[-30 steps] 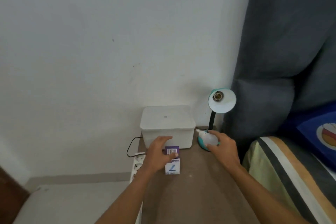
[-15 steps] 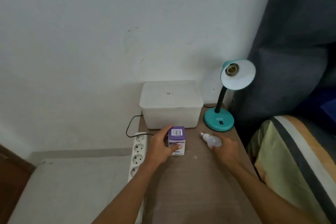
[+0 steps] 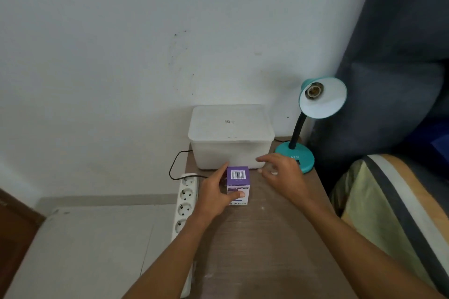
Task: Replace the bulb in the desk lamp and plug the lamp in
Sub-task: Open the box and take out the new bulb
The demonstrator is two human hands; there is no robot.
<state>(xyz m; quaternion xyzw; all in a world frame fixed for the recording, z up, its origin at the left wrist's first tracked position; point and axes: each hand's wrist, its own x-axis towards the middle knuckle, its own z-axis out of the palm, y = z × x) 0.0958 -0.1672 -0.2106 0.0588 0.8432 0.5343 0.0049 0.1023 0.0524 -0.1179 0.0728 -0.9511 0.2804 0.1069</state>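
Note:
The teal desk lamp (image 3: 302, 154) stands at the back right of the brown table (image 3: 262, 257). Its shade tilts toward me, and the socket (image 3: 313, 90) inside holds no bulb. My left hand (image 3: 213, 193) grips a small purple and white bulb box (image 3: 238, 181) standing upright on the table. My right hand (image 3: 283, 176) hovers just right of the box with fingers spread, in front of the lamp base. A small white bit (image 3: 274, 173) shows under its fingers; I cannot tell whether it is the bulb.
A white lidded container (image 3: 230, 136) sits against the wall behind the box. A white power strip (image 3: 185, 201) lies along the table's left edge with a black cable (image 3: 173, 165) looping to it. A striped blanket (image 3: 388, 213) and a dark curtain (image 3: 393, 56) border the right side.
My right hand has let its fingers spread and moved left toward the box; the white bulb it held is now almost hidden. The left hand stays on the box.

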